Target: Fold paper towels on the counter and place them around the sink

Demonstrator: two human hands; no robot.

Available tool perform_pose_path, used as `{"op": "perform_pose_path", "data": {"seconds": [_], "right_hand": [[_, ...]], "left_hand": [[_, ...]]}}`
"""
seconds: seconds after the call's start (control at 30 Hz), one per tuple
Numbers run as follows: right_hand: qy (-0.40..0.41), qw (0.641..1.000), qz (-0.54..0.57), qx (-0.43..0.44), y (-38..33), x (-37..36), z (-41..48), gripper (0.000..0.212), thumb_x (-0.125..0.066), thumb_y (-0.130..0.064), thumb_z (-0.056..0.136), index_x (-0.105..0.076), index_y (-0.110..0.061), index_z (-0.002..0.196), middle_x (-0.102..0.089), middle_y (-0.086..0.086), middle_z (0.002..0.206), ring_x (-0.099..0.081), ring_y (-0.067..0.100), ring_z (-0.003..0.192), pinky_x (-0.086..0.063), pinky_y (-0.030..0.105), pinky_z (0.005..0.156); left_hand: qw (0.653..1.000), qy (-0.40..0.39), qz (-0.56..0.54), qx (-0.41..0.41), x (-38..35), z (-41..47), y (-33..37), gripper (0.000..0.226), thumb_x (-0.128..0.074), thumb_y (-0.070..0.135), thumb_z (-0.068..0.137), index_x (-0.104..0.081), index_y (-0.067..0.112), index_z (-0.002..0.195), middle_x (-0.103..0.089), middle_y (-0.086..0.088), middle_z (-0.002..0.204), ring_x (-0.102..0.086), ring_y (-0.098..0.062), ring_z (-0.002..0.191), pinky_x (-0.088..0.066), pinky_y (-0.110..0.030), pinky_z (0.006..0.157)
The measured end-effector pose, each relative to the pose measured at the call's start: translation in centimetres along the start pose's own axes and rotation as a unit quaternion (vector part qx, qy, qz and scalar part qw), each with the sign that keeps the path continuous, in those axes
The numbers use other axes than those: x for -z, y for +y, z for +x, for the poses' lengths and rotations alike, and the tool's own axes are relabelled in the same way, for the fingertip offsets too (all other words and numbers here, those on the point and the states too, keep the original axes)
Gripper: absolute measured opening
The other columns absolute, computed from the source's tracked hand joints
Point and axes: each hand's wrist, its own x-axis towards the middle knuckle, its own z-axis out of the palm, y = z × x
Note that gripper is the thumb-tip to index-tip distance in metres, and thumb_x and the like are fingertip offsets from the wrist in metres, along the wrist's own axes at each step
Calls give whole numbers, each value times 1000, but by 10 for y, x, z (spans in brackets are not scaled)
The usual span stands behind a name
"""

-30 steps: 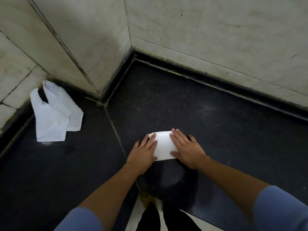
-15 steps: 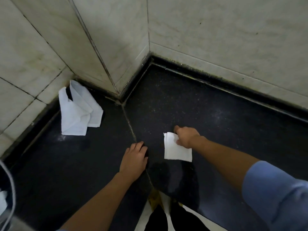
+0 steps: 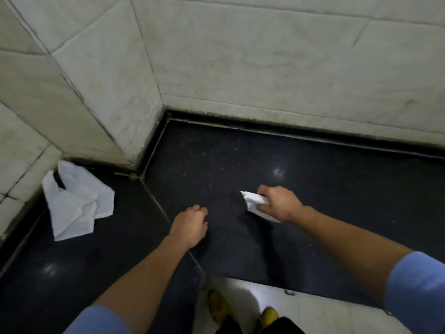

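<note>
Pale marble-tiled walls (image 3: 265, 56) meet in a corner beyond both hands, grimy along the joint where they reach the counter. The black speckled counter (image 3: 240, 153) stretches under and ahead of the hands, with a seam running from the wall corner down past the left hand. Both forearms reach forward, each out of a blue sleeve (image 3: 416, 292).

Well to the left of the left hand, a loose paper towel (image 3: 74, 208) lies rumpled and half-opened on the counter, its far end against the wall.

The left hand (image 3: 190, 225) sits on the counter by the seam, fingers loosely curled, holding nothing. The right hand (image 3: 279, 203), apart from it to the right, grips the folded paper towel (image 3: 255, 201), fingers curled around its right side; the towel's white corner juts left, toward the left hand. Whether its lower edge touches the counter cannot be told.

Below the hands, past the counter's near edge, yellow shoes (image 3: 216, 307) stand on a light floor (image 3: 313, 307).
</note>
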Motion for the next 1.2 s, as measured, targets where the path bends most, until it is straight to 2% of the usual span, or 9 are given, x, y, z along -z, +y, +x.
{"op": "perform_pose_path", "data": {"seconds": [0.07,0.17,0.37,0.5,0.63,0.83,1.0,1.2], "right_hand": [[40,999,-8,-12,22,13,-28,33,-57,-50,88,-51,-24,108,-65,4,95,-61,28,87,-40,33,64],[86,995,-7,-41,63,30,-77,33,-50,-54,91,-52,-24,106,-65,1,98,-61,28,90,-43,36,69],[130,983,-22,-130,165,42,-206,29,-49,-45,95,-57,-21,108,-59,-1,110,-59,25,101,-44,35,76],[147,968,-33,-202,233,39,-314,25,-50,-35,94,-59,-22,114,-59,0,114,-59,26,103,-45,36,79],[176,944,-38,-275,295,38,-416,25,-51,-31,93,-60,-25,116,-61,-2,116,-59,24,106,-44,35,80],[200,903,-22,-380,379,26,-536,27,-51,-32,92,-58,-28,118,-62,-4,117,-57,23,110,-41,33,76],[223,870,-13,-439,454,31,-599,26,-50,-30,92,-59,-28,117,-61,-2,116,-58,24,108,-43,33,74],[268,831,-8,-488,551,75,-651,24,-48,-23,91,-62,-27,110,-63,-1,111,-59,26,103,-41,33,68]], "left_hand": [[999,7,16,-32,11,11,27,31,-50,27,94,-54,15,123,-55,-4,117,-56,-24,104,-49,-38,86],[995,6,43,-88,25,25,82,31,-49,28,95,-53,17,124,-54,-4,118,-56,-25,105,-49,-40,88],[972,36,99,-211,23,28,231,27,-49,28,94,-56,17,118,-55,-4,112,-58,-27,99,-49,-39,80],[950,32,109,-289,-1,10,350,28,-49,29,93,-56,17,117,-55,-5,114,-58,-28,101,-50,-40,81],[920,19,118,-373,-28,-11,468,28,-48,30,93,-55,17,117,-54,-5,117,-57,-29,107,-48,-40,85],[868,6,143,-475,-57,-28,617,32,-47,31,95,-52,18,124,-53,-4,119,-56,-28,107,-46,-38,83],[831,3,148,-536,-78,-16,735,33,-47,31,95,-53,18,125,-54,-3,119,-57,-26,107,-47,-38,83],[796,11,124,-592,-87,15,879,28,-48,31,95,-56,18,118,-55,-3,113,-57,-26,101,-48,-39,79]]}}
